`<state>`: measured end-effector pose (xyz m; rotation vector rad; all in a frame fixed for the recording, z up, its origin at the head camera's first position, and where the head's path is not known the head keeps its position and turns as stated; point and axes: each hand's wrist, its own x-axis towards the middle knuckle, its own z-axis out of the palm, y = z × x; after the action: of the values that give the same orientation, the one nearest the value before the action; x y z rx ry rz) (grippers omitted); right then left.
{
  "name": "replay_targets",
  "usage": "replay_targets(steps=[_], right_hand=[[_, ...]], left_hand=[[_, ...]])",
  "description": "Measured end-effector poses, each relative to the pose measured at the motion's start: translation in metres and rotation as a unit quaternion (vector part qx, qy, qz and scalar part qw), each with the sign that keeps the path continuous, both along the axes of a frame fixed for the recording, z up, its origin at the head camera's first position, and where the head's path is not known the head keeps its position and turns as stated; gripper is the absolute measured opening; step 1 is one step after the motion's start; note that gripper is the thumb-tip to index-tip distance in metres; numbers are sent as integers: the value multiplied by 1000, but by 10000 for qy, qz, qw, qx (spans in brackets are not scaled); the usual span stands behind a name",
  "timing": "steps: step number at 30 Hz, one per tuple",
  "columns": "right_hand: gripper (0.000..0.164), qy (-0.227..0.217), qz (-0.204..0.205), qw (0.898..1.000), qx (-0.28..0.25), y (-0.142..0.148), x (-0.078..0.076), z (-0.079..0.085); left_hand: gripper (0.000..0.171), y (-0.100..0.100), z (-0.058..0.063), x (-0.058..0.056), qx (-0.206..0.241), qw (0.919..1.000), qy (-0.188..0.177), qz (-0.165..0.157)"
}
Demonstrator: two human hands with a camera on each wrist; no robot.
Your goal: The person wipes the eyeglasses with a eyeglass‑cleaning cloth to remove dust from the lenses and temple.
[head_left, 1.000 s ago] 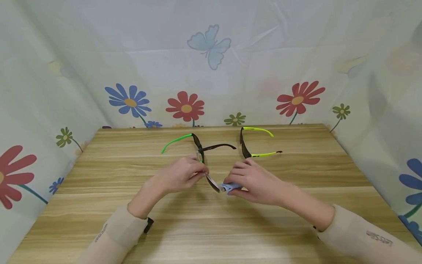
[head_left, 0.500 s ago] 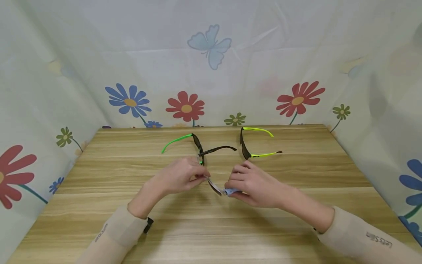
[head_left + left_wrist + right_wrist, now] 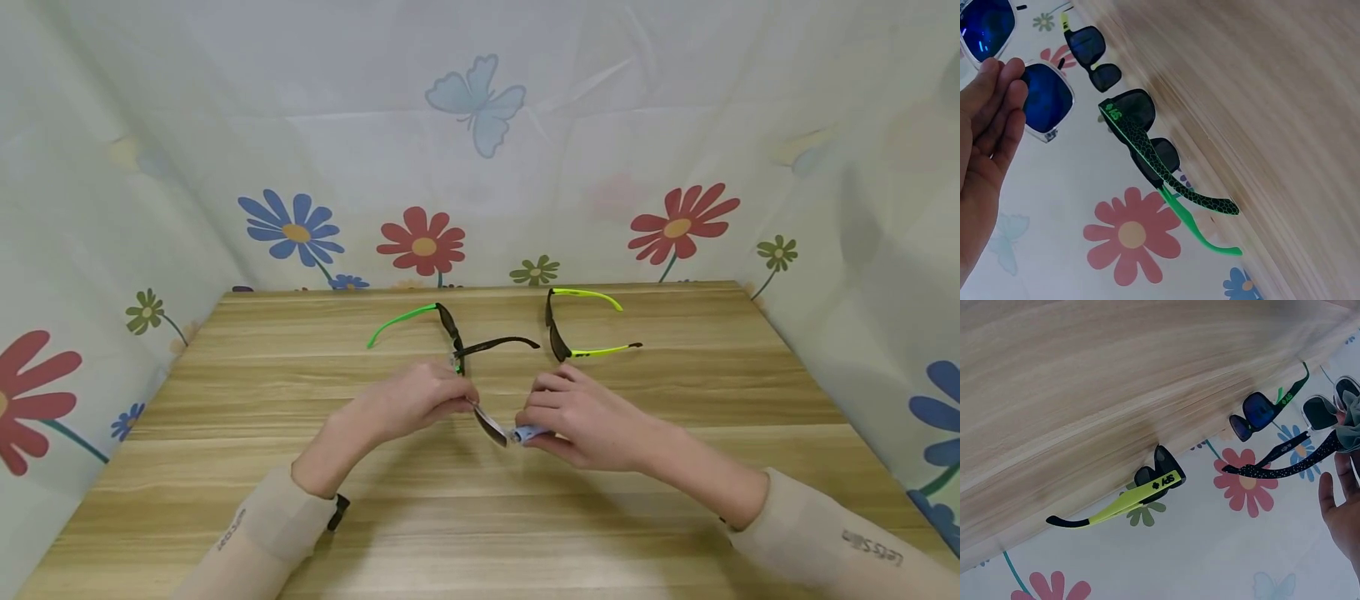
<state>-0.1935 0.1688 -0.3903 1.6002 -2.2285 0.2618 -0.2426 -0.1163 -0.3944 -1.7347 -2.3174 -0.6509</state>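
- Sunglasses with a clear frame (image 3: 491, 426): held over the middle of the counter (image 3: 480, 542), between the two hands, nearer the person than the other pairs.
- Lenses mirror blue in the left wrist view; arms dark, one plainly speckled white in the right wrist view.
- Left hand (image 3: 420, 402): thumb and fingers closed in a pinch on the frame, near its middle.
- Right hand (image 3: 588, 419): fingers curled round a small pale-blue cloth (image 3: 531, 432); cloth bunched against the frame's near end, where an arm joins. Part of that grip hidden.
- Green-armed sunglasses (image 3: 447, 322): on the counter just beyond the left hand, arms spread and pointing left; near arm hidden in the head view.
- Yellow-armed sunglasses (image 3: 557, 340): on the counter beyond the right hand, arms spread and pointing right.
- Both sleeves (image 3: 279, 518) beige, lettered.
- Pale curtain (image 3: 570, 58) behind, printed with flowers and a blue butterfly (image 3: 482, 107).
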Motion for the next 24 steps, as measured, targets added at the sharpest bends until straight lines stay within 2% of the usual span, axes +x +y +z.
replay_targets(steps=[14,24], right_hand=[[18,-63,-71,9999,-74,12,-4,-1],[19,-257,-121,9996,-33,24,-9,-6]], left_hand=[[6,0,-4,-1,12,9999,131,61],[8,1,-4,0,-27,9999,51,89]])
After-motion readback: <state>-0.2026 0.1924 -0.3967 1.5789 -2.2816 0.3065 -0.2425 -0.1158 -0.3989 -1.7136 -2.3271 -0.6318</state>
